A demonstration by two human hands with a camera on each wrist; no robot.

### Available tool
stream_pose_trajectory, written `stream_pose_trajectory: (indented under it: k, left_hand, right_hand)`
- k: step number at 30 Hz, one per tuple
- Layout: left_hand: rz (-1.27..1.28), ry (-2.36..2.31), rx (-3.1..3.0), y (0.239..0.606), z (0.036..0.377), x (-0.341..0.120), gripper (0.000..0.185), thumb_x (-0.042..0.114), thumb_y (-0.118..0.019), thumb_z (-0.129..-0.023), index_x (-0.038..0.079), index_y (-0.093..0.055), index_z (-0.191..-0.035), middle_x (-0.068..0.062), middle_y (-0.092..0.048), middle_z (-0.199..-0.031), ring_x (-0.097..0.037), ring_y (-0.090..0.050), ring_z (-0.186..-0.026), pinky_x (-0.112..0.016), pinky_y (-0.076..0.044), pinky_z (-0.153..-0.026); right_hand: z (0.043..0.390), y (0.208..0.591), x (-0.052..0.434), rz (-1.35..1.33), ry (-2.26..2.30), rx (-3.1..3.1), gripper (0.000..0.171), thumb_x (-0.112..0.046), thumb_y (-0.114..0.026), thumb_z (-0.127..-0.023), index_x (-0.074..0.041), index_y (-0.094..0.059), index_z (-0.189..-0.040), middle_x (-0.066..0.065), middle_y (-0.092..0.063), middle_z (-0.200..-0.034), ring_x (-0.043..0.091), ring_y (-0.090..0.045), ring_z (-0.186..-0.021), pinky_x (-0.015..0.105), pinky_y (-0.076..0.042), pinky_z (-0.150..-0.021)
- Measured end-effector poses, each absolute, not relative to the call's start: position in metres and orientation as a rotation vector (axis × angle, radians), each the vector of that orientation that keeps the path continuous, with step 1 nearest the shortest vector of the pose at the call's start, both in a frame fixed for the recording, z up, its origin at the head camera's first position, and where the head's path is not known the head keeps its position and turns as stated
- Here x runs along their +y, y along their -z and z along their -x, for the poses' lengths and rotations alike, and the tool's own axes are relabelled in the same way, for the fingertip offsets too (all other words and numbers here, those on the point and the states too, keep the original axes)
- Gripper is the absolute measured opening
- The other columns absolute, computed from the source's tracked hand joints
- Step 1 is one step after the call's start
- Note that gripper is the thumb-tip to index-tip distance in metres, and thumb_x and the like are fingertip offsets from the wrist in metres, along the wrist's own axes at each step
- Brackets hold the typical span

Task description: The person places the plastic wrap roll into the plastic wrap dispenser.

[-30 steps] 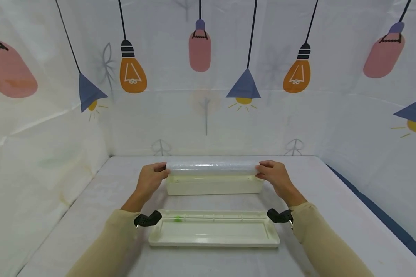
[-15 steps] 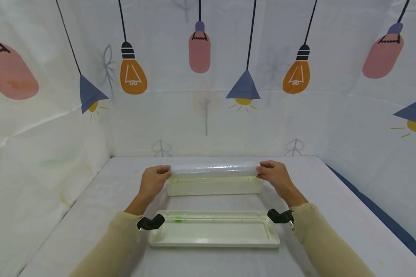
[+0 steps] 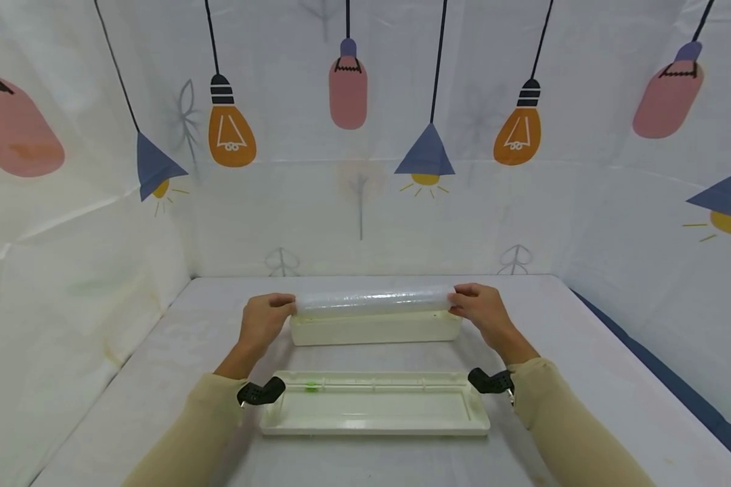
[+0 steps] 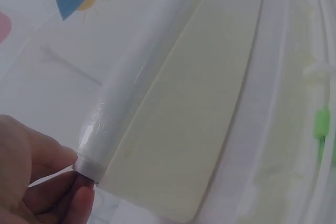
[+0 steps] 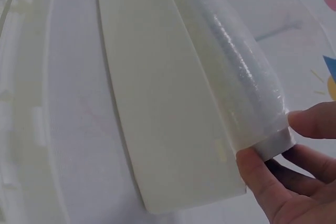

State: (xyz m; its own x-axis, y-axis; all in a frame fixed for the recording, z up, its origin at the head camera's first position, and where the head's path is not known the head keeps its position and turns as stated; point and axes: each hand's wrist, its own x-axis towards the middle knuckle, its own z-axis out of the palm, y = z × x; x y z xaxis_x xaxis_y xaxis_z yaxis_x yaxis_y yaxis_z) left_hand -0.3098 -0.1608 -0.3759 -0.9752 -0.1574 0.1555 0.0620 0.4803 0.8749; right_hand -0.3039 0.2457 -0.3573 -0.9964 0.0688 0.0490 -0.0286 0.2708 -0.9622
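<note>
A shiny roll of cling film (image 3: 374,299) lies level with the top of a long cream box (image 3: 374,330), its left end slightly lower than its right in the head view. My left hand (image 3: 263,323) pinches the roll's left end between thumb and fingers. At the other end, my right hand (image 3: 484,312) grips the roll's tip. In the right wrist view, a bare end of the core (image 5: 274,144) sticks out past the film between the fingers of the hand (image 5: 296,182). The left wrist view has the film (image 4: 134,74) running along the box's rim.
Nearer to me, a cream lid (image 3: 374,407) lies flat with its inner side up. A small green slider (image 3: 312,387) sits on the rail along its far edge. The white table (image 3: 219,439) ends at a patterned backdrop (image 3: 365,203) behind the box.
The roll's left end has come down toward the box with my left hand, after a slight shift to the right. My right hand stays nearly in place. The lid has not moved.
</note>
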Motion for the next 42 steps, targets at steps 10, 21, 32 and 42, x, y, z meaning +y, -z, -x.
stream_pose_trajectory:
  k: [10,21,32,42]
  left_hand:
    - [-0.072,1.572,-2.6,0.379,0.306,-0.17,0.033,0.022,-0.063,-0.099,0.001,-0.07,-0.122,-0.019,-0.065,-0.127,-0.036,-0.058,-0.119,-0.052,-0.048,-0.097]
    - [-0.002,1.687,-2.566,0.384,0.308,-0.173,0.034,0.02,-0.065,-0.098,-0.001,-0.067,-0.124,-0.019,-0.065,-0.125,-0.03,-0.067,-0.106,-0.047,-0.052,-0.095]
    - [0.066,1.745,-2.523,0.393,0.309,-0.173,0.031,0.011,-0.063,-0.099,-0.005,-0.065,-0.125,-0.021,-0.065,-0.123,-0.031,-0.064,-0.109,-0.044,-0.054,-0.094]
    - [0.119,1.716,-2.561,0.396,0.309,-0.175,0.034,0.012,-0.061,-0.1,-0.004,-0.063,-0.13,-0.021,-0.063,-0.127,-0.033,-0.062,-0.114,-0.044,-0.052,-0.096]
  right_hand:
    - [0.303,0.363,0.248,-0.021,-1.812,-2.465,0.045,-0.013,-0.066,-0.098,0.012,-0.053,-0.133,0.025,-0.058,-0.124,0.028,-0.065,-0.106,0.028,-0.056,-0.088]
    - [0.305,0.363,0.248,-0.043,-1.696,-2.508,0.044,-0.015,-0.065,-0.1,0.011,-0.055,-0.133,0.026,-0.061,-0.123,0.031,-0.066,-0.104,0.03,-0.056,-0.088]
    - [0.307,0.363,0.249,-0.085,-1.586,-2.593,0.046,-0.017,-0.06,-0.102,0.01,-0.051,-0.138,0.027,-0.059,-0.13,0.037,-0.063,-0.112,0.048,-0.049,-0.099]
    - [0.311,0.361,0.249,-0.074,-1.595,-2.6,0.046,-0.017,-0.06,-0.101,0.01,-0.05,-0.138,0.027,-0.059,-0.131,0.038,-0.062,-0.113,0.05,-0.047,-0.101]
